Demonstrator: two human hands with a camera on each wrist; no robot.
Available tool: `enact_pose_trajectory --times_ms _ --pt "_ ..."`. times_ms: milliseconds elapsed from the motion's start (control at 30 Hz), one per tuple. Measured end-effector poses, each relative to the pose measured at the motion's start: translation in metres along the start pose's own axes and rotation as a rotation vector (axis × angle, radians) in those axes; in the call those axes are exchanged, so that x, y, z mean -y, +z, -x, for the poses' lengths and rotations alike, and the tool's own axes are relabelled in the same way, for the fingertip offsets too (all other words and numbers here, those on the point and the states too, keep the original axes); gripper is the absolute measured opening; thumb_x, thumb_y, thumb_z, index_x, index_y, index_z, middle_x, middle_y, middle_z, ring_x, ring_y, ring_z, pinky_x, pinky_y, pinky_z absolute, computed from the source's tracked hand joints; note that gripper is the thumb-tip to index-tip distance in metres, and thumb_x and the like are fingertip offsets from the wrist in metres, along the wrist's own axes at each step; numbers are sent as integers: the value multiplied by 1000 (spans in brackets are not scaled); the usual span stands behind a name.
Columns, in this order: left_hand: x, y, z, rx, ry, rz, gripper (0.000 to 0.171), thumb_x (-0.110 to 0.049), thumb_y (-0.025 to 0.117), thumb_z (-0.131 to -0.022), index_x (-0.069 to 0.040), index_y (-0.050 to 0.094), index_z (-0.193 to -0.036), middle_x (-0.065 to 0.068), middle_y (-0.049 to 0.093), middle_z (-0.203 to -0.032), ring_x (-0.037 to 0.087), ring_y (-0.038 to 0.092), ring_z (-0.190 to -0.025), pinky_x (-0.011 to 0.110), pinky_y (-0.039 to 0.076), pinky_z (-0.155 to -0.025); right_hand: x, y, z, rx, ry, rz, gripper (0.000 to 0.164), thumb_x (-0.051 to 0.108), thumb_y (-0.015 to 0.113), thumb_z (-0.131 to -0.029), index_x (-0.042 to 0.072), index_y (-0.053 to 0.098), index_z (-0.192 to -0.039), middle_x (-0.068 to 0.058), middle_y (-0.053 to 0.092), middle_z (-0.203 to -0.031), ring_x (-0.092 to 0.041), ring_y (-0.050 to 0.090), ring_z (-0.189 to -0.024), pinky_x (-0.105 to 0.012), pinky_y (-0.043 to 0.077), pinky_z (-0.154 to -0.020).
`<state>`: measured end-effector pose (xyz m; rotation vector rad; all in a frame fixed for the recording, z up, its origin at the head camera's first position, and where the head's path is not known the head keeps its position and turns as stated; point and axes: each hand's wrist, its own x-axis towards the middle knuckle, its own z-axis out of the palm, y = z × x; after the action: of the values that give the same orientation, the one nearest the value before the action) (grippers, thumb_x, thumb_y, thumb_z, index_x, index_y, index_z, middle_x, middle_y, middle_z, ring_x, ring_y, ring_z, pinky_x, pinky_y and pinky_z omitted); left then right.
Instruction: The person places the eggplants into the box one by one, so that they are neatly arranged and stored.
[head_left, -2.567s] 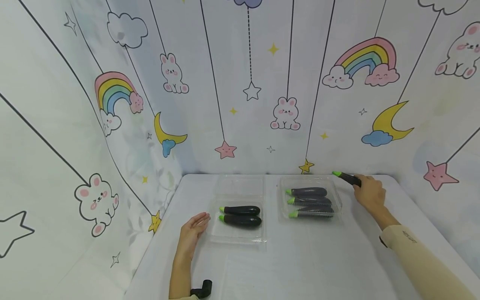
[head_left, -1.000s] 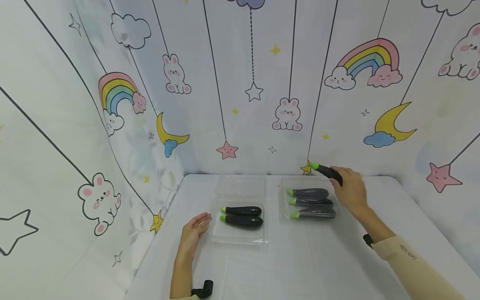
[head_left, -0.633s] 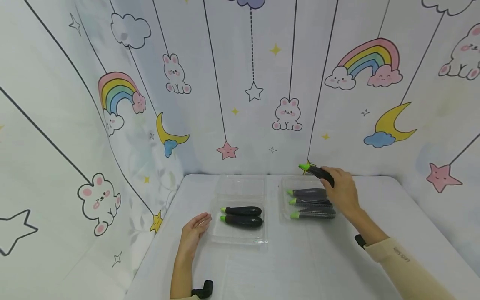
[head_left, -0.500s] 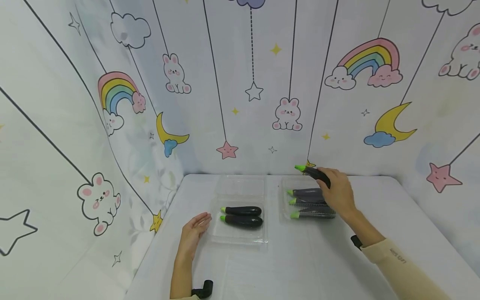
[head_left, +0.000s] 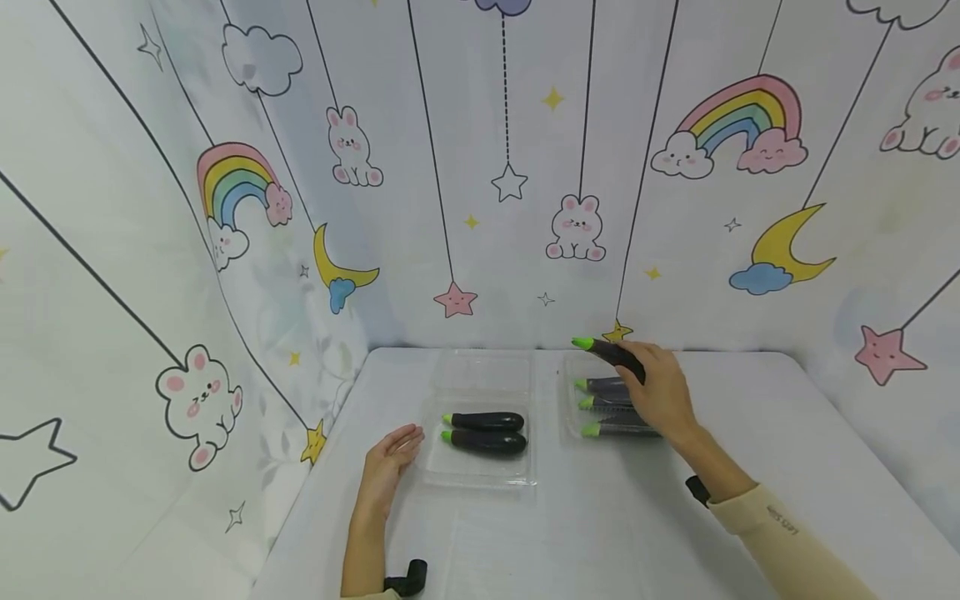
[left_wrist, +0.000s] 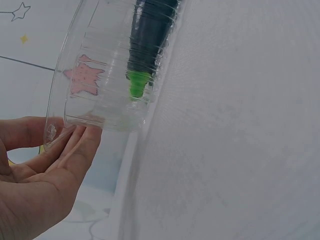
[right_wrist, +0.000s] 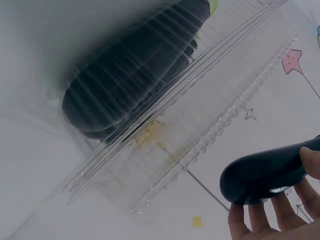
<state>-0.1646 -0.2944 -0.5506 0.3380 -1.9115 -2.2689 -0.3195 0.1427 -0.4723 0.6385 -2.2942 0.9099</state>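
Note:
My right hand [head_left: 662, 392] grips a dark eggplant [head_left: 611, 357] with a bright green tip, holding it tilted above the right clear plastic box [head_left: 573, 361]. In the right wrist view, the thumb and fingers wrap around the held eggplant [right_wrist: 260, 172]. Several more eggplants [head_left: 600, 385] lie in the right box, partly hidden by my hand. Two eggplants [head_left: 487, 442] lie side by side in the left clear box [head_left: 480, 477]. My left hand [head_left: 386, 468] rests with straight fingers at that box's left edge; in the left wrist view its fingertips [left_wrist: 92, 132] touch the clear wall.
Both boxes stand on a white-covered table [head_left: 570, 533]; the left box's lid [head_left: 483, 367] lies folded back behind it. A wall cloth [head_left: 420, 167] printed with rainbows and bunnies rises behind the table. A black wrist device [head_left: 408, 577] sits at the left forearm.
My right hand has carried the eggplant leftward from beyond the right box to over it, lowering slightly lately. My left hand has stayed at the left box.

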Motion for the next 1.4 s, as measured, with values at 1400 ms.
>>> enact_pose_trajectory --times_ms 1400 --pt "-1 1 1 -11 8 -8 48 11 48 -100 10 47 -148 30 50 -151 37 50 -143 23 51 -105 60 44 29 78 -20 -72 48 6 83 -89 10 70 -134 -17 69 -126 -40 61 -112 -58 53 -89"
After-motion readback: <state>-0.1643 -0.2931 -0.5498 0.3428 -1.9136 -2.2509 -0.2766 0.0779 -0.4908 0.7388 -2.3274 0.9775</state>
